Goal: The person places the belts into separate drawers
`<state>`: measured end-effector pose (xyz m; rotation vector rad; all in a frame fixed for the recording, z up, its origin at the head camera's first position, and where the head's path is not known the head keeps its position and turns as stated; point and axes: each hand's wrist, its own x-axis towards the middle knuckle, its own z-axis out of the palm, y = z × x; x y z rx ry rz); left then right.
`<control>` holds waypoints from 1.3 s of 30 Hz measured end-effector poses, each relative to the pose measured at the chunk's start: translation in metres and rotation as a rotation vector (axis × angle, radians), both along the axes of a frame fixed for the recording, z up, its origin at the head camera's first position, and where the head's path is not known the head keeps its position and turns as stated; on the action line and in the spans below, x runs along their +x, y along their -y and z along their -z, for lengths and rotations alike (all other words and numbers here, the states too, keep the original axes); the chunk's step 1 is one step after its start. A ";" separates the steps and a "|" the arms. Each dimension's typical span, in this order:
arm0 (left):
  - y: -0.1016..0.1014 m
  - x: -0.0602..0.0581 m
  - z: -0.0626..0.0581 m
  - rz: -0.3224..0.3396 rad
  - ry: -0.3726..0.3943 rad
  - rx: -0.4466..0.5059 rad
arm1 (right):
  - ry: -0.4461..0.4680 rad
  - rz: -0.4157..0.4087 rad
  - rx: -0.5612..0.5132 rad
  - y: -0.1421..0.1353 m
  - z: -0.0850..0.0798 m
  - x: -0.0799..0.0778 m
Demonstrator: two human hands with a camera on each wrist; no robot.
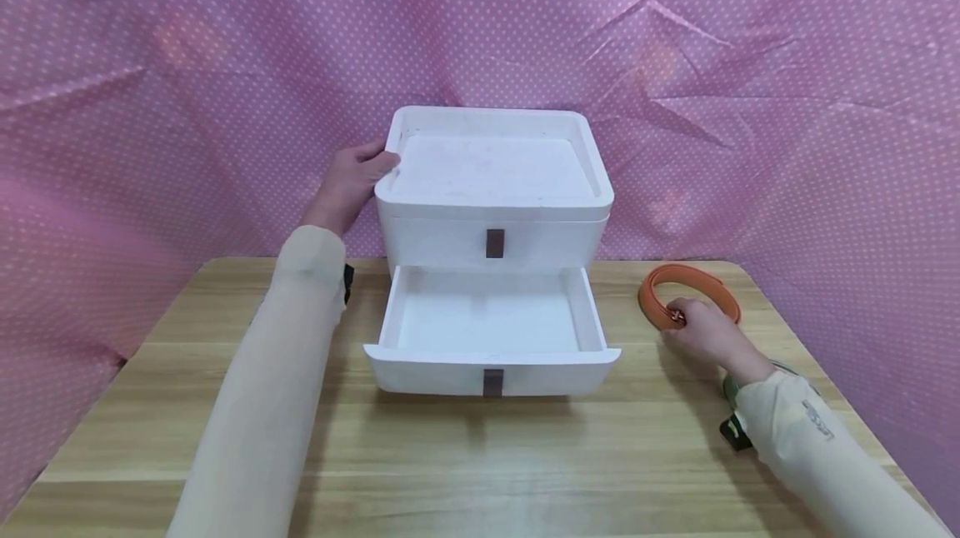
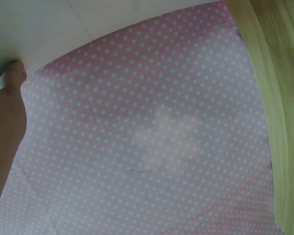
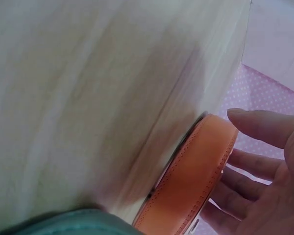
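Note:
A white two-drawer storage box (image 1: 495, 209) stands upright at the back of the table. Its lower drawer (image 1: 480, 359) is pulled out, the white floor inside showing; the upper drawer (image 1: 435, 242) is closed. My left hand (image 1: 348, 180) grips the box's top left edge, thumb over the rim, other fingers mostly hidden behind the side. On the right lies a coiled orange belt (image 1: 705, 280) with stitched edges. My right hand (image 1: 708, 330) is at its buckle (image 1: 677, 317); in the right wrist view the spread fingers (image 3: 247, 164) reach beside the orange belt (image 3: 193, 171), thumb apart from them.
A green strap-like thing (image 1: 783, 367) shows partly under my right wrist, and its green edge (image 3: 78, 223) fills the bottom of the right wrist view. Pink dotted cloth (image 1: 300, 30) hangs behind the wooden table (image 1: 480, 471) and along both sides.

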<state>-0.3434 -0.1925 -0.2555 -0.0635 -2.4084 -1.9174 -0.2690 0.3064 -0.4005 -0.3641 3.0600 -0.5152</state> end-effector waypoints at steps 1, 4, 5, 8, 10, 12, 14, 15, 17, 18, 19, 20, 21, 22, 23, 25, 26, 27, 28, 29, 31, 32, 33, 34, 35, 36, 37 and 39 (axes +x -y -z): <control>0.000 0.000 0.000 0.001 0.000 0.000 | 0.003 -0.001 0.001 -0.001 0.001 -0.001; 0.000 0.000 0.000 0.001 0.010 -0.001 | -0.002 -0.010 0.000 -0.003 0.002 -0.003; 0.000 0.001 0.000 0.002 0.013 -0.001 | -0.005 -0.016 0.000 -0.003 0.002 -0.004; 0.000 0.001 0.000 0.006 0.016 0.003 | -0.005 -0.032 0.003 -0.005 0.002 -0.005; 0.001 0.001 0.000 0.006 0.016 0.003 | 0.001 -0.038 0.007 -0.005 0.003 -0.006; 0.001 0.001 0.000 0.006 0.014 0.006 | 0.006 -0.042 0.011 -0.006 0.003 -0.005; 0.000 0.001 0.000 0.005 0.011 0.007 | 0.009 -0.043 0.015 -0.007 0.003 -0.005; 0.000 0.000 0.000 0.004 0.009 0.009 | 0.008 -0.043 0.014 -0.007 0.003 -0.005; 0.000 0.000 0.000 0.007 0.002 0.011 | 0.009 -0.042 0.015 -0.007 0.004 -0.005; -0.001 0.000 0.000 0.009 0.001 0.014 | 0.011 -0.043 0.016 -0.007 0.004 -0.005; -0.001 0.000 0.000 0.012 -0.001 0.015 | 0.014 -0.040 0.019 -0.007 0.004 -0.005; -0.001 0.000 0.000 0.015 -0.004 0.016 | 0.017 -0.040 0.021 -0.007 0.004 -0.005; -0.001 0.001 0.000 0.017 -0.005 0.016 | 0.023 -0.036 0.022 -0.007 0.004 -0.005; -0.001 0.001 0.000 0.019 -0.007 0.016 | 0.028 -0.036 0.023 -0.007 0.004 -0.005; -0.001 0.001 0.000 0.020 -0.006 0.017 | 0.029 -0.034 0.022 -0.007 0.004 -0.005; 0.000 0.002 0.000 0.023 -0.011 0.026 | 0.032 -0.032 0.022 -0.006 0.003 -0.005; 0.000 0.002 0.000 0.023 -0.013 0.028 | 0.031 -0.031 0.020 -0.006 0.004 -0.006; 0.000 0.002 -0.001 0.022 -0.016 0.030 | 0.029 -0.031 0.019 -0.006 0.004 -0.006; 0.000 0.002 -0.001 0.023 -0.019 0.033 | 0.025 -0.031 0.018 -0.006 0.004 -0.007; 0.000 0.003 -0.001 0.021 -0.020 0.035 | 0.019 -0.032 0.018 -0.006 0.004 -0.007; 0.000 0.002 -0.001 0.023 -0.021 0.039 | 0.005 -0.034 0.025 -0.007 0.005 -0.007; 0.000 0.002 -0.001 0.021 -0.023 0.034 | -0.001 -0.033 0.028 -0.007 0.005 -0.007; 0.000 0.002 -0.001 0.021 -0.024 0.034 | -0.005 -0.035 0.032 -0.008 0.005 -0.006; -0.001 0.002 -0.001 0.021 -0.023 0.035 | -0.011 -0.035 0.037 -0.008 0.005 -0.006; -0.001 0.002 -0.001 0.019 -0.020 0.033 | -0.016 -0.037 0.043 -0.009 0.004 -0.005; -0.001 0.002 -0.001 0.019 -0.017 0.032 | -0.019 -0.038 0.048 -0.009 0.004 -0.004; -0.001 0.002 -0.001 0.018 -0.016 0.028 | -0.022 -0.040 0.051 -0.010 0.004 -0.003; -0.001 0.002 -0.001 0.016 -0.013 0.021 | -0.032 -0.045 0.057 -0.011 0.003 0.000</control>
